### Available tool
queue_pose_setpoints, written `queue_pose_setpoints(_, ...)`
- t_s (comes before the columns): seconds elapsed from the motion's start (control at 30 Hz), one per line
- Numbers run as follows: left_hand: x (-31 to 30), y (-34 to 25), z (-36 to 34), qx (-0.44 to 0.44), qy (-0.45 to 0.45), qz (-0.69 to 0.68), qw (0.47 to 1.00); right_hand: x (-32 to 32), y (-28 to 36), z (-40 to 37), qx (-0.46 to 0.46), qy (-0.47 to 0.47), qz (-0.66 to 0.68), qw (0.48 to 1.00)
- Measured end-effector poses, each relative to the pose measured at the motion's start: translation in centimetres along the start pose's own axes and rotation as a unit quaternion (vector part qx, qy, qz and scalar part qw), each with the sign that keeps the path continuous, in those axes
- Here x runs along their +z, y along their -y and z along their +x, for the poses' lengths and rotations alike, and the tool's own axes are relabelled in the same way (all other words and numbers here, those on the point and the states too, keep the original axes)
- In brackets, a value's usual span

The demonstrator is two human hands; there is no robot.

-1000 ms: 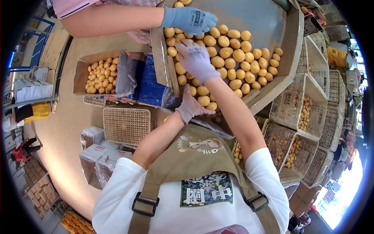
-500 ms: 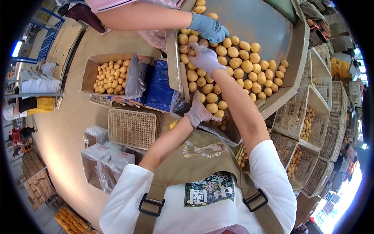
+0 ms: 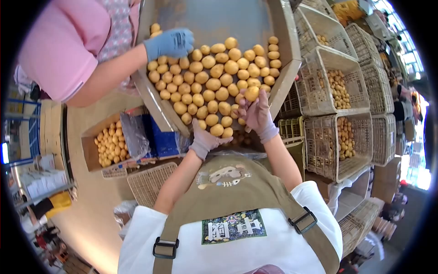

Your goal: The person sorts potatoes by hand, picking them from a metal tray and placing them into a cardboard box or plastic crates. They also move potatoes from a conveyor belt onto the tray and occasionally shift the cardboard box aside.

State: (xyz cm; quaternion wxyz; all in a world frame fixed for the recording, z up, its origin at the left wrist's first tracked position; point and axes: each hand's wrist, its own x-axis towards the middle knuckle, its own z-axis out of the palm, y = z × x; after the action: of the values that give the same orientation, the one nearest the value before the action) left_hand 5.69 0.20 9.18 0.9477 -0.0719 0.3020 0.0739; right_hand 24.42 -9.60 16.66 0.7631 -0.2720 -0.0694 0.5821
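While my right hand [image 3: 258,113] pinched a potato [image 3: 251,93] towards the near right corner of the tray [image 3: 288,41], I judged it firm, light, best held mid-body; my left hand [image 3: 205,139] spread wide at the near edge, perhaps touching others.

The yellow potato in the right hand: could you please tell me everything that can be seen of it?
The plain yellow, rounded potato looks whole, with a smooth, slightly shiny skin, brighter at its upper side. The pale lilac-gloved right hand grips it at the fingertips, partly covering its lower side. It appears over the near right part of the wide, grey-bottomed tray, in front of other yellow potatoes in this view. Whether it touches them cannot be told, and its underside is hidden.
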Motion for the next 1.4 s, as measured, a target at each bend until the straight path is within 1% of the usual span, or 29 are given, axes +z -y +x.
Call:
queue_pose_setpoints(0.07, -0.1, -0.1, -0.3, 0.002, 0.047, 0.02, 0.999, 0.1, 0.3, -0.5, -0.006, -0.036, 0.008, 0.999)
queue_pose_setpoints(0.1, -3.4, -0.3, 1.9, 0.187, 0.159, 0.426, 0.87, 0.5, 0.5, -0.5, -0.01, -0.046, 0.012, 0.999)
queue_pose_setpoints(0.13, -2.2, -0.4, 1.3, 0.186, 0.157, 0.442, 0.863, 0.9, 0.4, -0.4, -0.026, -0.079, -0.004, 0.997)
queue_pose_setpoints(0.2, 0.0, -0.7, -0.7, 0.092, 0.176, 0.276, 0.94, 2.2, 1.0, -0.5, -0.039, -0.09, -0.033, 0.995)
queue_pose_setpoints(0.23, 0.5, -1.0, -1.4, -0.009, 0.182, 0.082, 0.98, 2.3, 1.3, -0.7, -0.04, -0.095, -0.05, 0.993)
queue_pose_setpoints(0.33, 2.2, -0.9, -2.0, 0.08, 0.169, 0.274, 0.943, 2.2, 2.3, -0.9, -0.057, -0.071, -0.014, 0.996)
queue_pose_setpoints(0.4, 1.9, -0.5, -2.4, 0.131, 0.147, 0.354, 0.914, 2.1, 2.4, -1.5, -0.068, -0.079, -0.014, 0.994)
queue_pose_setpoints(0.43, 2.2, -0.4, -2.6, 0.121, 0.123, 0.349, 0.921, 2.0, 2.8, -1.8, -0.076, -0.082, -0.018, 0.994)
queue_pose_setpoints(0.5, 3.9, -0.4, -3.6, 0.08, 0.127, 0.252, 0.956, 0.8, 3.3, -2.1, -0.101, -0.075, -0.03, 0.992)
queue_pose_setpoints(0.53, 5.0, -0.4, -4.3, 0.059, 0.126, 0.203, 0.969, 1.4, 3.9, -2.9, -0.093, -0.136, -0.048, 0.985)
queue_pose_setpoints(0.57, 3.9, -0.4, -3.7, 0.111, 0.121, 0.316, 0.934, 2.1, 4.4, -4.2, -0.084, -0.199, -0.065, 0.974)
queue_pose_setpoints(0.6, 2.7, -0.5, -3.1, 0.163, 0.103, 0.433, 0.881, 1.8, 5.2, -5.8, -0.071, -0.201, -0.096, 0.972)
queue_pose_setpoints(0.63, 1.5, -0.5, -2.5, 0.21, 0.076, 0.533, 0.816, 1.2, 6.2, -7.6, -0.057, -0.202, -0.128, 0.969)
queue_pose_setpoints(0.67, 0.1, -0.7, -2.0, 0.255, 0.059, 0.631, 0.73, 0.2, 7.1, -9.4, -0.052, -0.177, -0.146, 0.972)
queue_pose_setpoints(0.7, 0.7, -0.6, -2.4, 0.251, 0.053, 0.602, 0.756, -1.0, 7.8, -11.1, -0.048, -0.151, -0.163, 0.974)
queue_pose_setpoints(0.77, 1.9, -0.4, -3.4, 0.244, 0.042, 0.541, 0.804, -2.9, 8.5, -14.0, -0.089, -0.174, -0.195, 0.961)
queue_pose_setpoints(0.8, 4.4, -0.3, -4.7, 0.18, 0.065, 0.396, 0.898, -2.8, 8.7, -14.7, -0.118, -0.173, -0.169, 0.963)
queue_pose_setpoints(0.83, 5.0, -0.3, -4.9, 0.144, 0.081, 0.316, 0.934, -2.8, 8.8, -15.3, -0.14, -0.167, -0.132, 0.967)
queue_pose_setpoints(0.9, 4.2, -0.5, -4.3, 0.089, 0.119, 0.221, 0.964, -2.2, 8.5, -15.5, -0.191, -0.105, -0.042, 0.975)
queue_pose_setpoints(0.93, 3.8, -0.5, -4.0, 0.069, 0.125, 0.188, 0.972, -2.2, 7.9, -15.6, -0.206, -0.115, -0.028, 0.971)
queue_pose_setpoints(0.97, 2.9, -0.9, -3.1, 0.012, 0.108, 0.134, 0.985, -2.3, 7.7, -15.4, -0.22, -0.121, -0.016, 0.968)
queue_pose_setpoints(1.0, 2.5, -0.8, -2.9, 0.024, 0.131, 0.179, 0.975, -3.4, 7.3, -15.3, -0.215, -0.06, 0.008, 0.975)
queue_pose_setpoints(1.07, 1.4, -0.9, -2.3, 0.043, 0.185, 0.234, 0.953, -1.9, 6.7, -15.0, -0.215, -0.09, 0.006, 0.972)
queue_pose_setpoints(1.13, 1.8, -0.9, -2.3, 0.024, 0.203, 0.196, 0.959, -1.6, 6.2, -14.5, -0.223, -0.084, 0.007, 0.971)
queue_pose_setpoints(1.23, 2.4, -0.7, -3.2, 0.01, 0.135, 0.168, 0.976, -2.7, 5.5, -13.8, -0.203, -0.07, 0.023, 0.976)
queue_pose_setpoints(1.27, 0.1, -1.2, -1.6, 0.025, 0.087, 0.1, 0.991, -3.7, 5.4, -13.7, -0.18, -0.061, 0.033, 0.981)
queue_pose_setpoints(1.3, 0.3, -1.1, -1.9, 0.042, 0.118, 0.141, 0.982, -3.6, 5.4, -13.6, -0.157, -0.052, 0.043, 0.985)
queue_pose_setpoints(1.33, 0.6, -0.9, -2.2, 0.058, 0.15, 0.183, 0.97, -3.1, 5.3, -13.6, -0.159, -0.105, 0.004, 0.982)
queue_pose_setpoints(1.4, 1.4, -0.8, -2.5, 0.064, 0.131, 0.219, 0.965, -3.8, 5.2, -13.2, -0.142, -0.1, 0.002, 0.985)
